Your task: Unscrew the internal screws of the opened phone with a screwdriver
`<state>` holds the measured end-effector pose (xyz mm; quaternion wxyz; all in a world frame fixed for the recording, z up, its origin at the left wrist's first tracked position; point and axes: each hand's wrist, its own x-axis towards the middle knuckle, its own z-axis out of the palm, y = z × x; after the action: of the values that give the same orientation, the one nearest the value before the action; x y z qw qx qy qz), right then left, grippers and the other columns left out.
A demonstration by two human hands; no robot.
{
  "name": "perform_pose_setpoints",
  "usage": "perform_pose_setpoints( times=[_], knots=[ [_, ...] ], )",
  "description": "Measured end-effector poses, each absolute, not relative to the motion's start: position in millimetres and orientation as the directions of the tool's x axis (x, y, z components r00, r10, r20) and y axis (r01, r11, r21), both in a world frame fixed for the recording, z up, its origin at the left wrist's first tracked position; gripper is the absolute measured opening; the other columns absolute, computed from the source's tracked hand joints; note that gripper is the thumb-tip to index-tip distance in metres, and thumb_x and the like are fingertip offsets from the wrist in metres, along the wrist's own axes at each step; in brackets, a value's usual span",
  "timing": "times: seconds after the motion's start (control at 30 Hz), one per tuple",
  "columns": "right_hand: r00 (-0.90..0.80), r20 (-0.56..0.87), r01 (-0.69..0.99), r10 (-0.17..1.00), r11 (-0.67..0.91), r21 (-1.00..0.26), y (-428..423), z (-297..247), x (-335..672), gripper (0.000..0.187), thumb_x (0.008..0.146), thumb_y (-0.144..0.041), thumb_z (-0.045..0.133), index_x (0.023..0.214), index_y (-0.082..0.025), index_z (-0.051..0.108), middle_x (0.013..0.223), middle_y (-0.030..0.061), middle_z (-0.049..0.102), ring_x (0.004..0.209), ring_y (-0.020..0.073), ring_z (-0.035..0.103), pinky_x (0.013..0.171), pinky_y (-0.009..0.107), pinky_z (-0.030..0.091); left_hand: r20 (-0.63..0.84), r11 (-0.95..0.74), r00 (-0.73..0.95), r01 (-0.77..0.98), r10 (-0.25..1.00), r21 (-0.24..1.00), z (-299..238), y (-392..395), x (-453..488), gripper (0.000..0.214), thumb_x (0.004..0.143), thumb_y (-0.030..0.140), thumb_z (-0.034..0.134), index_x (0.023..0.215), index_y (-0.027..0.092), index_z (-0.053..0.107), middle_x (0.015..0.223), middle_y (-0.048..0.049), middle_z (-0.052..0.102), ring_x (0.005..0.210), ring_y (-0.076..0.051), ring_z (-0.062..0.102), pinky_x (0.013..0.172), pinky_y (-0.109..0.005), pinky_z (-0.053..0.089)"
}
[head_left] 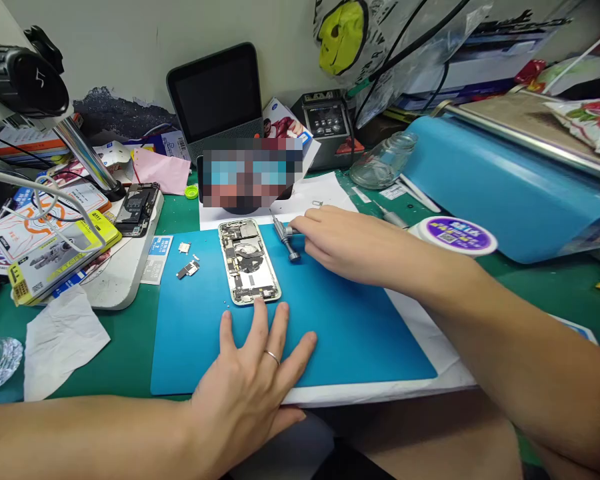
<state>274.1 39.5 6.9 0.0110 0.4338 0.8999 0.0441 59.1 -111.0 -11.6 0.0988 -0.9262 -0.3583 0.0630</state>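
Note:
An opened smartphone (250,263) with its inner parts exposed lies on a blue mat (355,333). My left hand (253,367) rests palm down at its lower end, fingers spread, one fingertip against the bottom edge. To the phone's right is a grey screwdriver (286,241), its thin tip pointing away from me. The fingers of my right hand (337,241) are closed together at its side, gripping it; the thumb is hidden. Small metal shield pieces (188,269) and tiny screws (226,305) lie left of the phone.
A second phone body (137,210) sits on a white stand base (125,280) at left, beside a yellow box (65,257). A tablet-like screen (217,93), glass jar (385,160) and dark device (325,127) stand behind. Right are a purple-lidded tub (455,235) and blue roll (460,180).

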Motion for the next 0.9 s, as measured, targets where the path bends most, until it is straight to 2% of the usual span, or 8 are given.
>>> perform_pose_setpoints(
  times=[0.17,0.33,0.6,0.9],
  knots=[
    [-0.626,0.002,0.779,0.78,0.625,0.055,38.6,7.0,271.7,0.02,0.096,-0.015,0.039,0.101,-0.016,0.058,0.096,0.0098,0.064,0.092,0.0258,0.059,0.073,0.034,0.037,-0.044,-0.723,0.735,0.652,0.677,-0.228,-11.4,-111.3,58.9,0.084,0.095,0.072,0.044,0.162,0.025,0.026,0.164,-0.0181,0.032,0.145,-0.044,0.037,0.096,-0.064,0.056],
    [-0.608,-0.006,0.792,0.794,0.607,0.062,38.5,7.9,271.2,0.024,0.097,-0.016,0.038,0.111,-0.015,0.058,0.1,0.0102,0.063,0.1,0.0292,0.06,0.075,0.035,0.038,-0.05,-0.721,0.732,0.654,0.68,-0.228,-10.8,-111.1,59.5,0.083,0.095,0.072,0.043,0.162,0.025,0.026,0.164,-0.0181,0.033,0.146,-0.044,0.036,0.096,-0.064,0.056],
    [-0.602,-0.015,0.797,0.799,0.601,0.057,37.9,9.4,270.4,0.027,0.097,-0.014,0.039,0.115,-0.017,0.059,0.098,0.0082,0.063,0.098,0.0279,0.06,0.072,0.034,0.037,-0.056,-0.724,0.735,0.647,0.676,-0.237,-10.5,-110.7,59.4,0.083,0.096,0.072,0.042,0.162,0.025,0.025,0.164,-0.0185,0.032,0.146,-0.044,0.036,0.096,-0.063,0.056],
    [-0.584,0.049,0.81,0.81,0.578,0.098,37.0,10.1,270.5,0.03,0.096,-0.013,0.044,0.12,-0.017,0.062,0.097,0.0078,0.066,0.098,0.0276,0.063,0.073,0.034,0.042,-0.038,-0.723,0.738,0.647,0.674,-0.242,-11.6,-111.6,59.8,0.084,0.095,0.072,0.043,0.161,0.025,0.026,0.163,-0.0183,0.034,0.145,-0.044,0.038,0.096,-0.064,0.056]
  ],
)
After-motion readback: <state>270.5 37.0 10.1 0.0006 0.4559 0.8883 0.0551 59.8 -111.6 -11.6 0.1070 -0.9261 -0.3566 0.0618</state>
